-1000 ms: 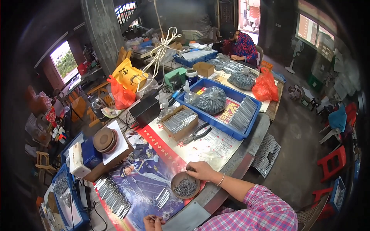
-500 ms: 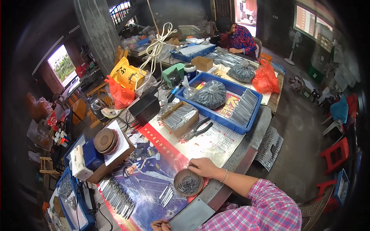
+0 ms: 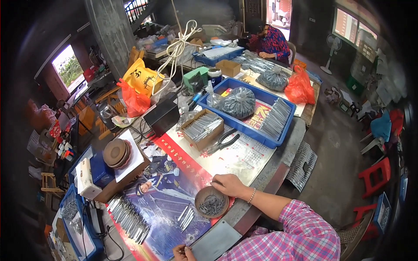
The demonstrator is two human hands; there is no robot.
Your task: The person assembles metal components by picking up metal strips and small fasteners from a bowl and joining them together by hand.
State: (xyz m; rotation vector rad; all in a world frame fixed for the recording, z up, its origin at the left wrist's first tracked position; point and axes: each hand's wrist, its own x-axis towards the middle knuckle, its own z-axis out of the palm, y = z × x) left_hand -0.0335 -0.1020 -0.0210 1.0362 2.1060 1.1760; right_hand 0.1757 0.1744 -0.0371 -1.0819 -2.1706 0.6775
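At the upper right rim of a round brown bowl, my right hand has its fingers curled together. Whatever they may pinch is too small to make out. Inside the bowl lies a heap of small dark metal pieces. My left hand shows only in part at the lower edge, beside a flat grey metal plate. Its fingers are bent together, and anything between them is hidden. A few thin silvery rods lie left of the bowl, and a long row of similar rods lies farther left.
Beyond the bowl are black-handled pliers, a cardboard box of rods and a blue tray with bagged metal pieces. A stack of brown discs sits on a box at left. Another person sits at the far table.
The view has shifted slightly. My left hand has come a little farther into view with its fingers drawn together. My right hand stays by the bowl's rim.
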